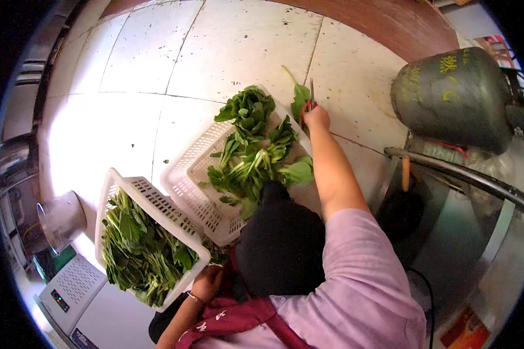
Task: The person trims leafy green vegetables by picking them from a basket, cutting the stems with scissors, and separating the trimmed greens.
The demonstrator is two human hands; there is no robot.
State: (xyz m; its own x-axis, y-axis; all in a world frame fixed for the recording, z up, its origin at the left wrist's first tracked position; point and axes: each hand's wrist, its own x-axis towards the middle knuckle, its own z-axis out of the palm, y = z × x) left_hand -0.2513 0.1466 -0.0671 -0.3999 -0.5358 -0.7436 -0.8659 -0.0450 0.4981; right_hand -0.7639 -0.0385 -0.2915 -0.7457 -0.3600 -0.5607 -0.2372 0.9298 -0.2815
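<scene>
My right hand stretches out over the tiled floor, closed around red-handled scissors whose blades point away from me. Right beside the scissors lies a single green leaf with a pale stalk; whether they touch I cannot tell. Near my body, my left hand, with a bracelet at the wrist, is next to the rim of a white basket heaped with cut greens. Its fingers are in shadow and partly hidden. Between the arms, a second white basket holds looser leafy greens.
A large dark green gas cylinder stands at the right, above a metal-framed stand. On the left are a metal pot and a white appliance. A black rounded shape covers part of the second basket.
</scene>
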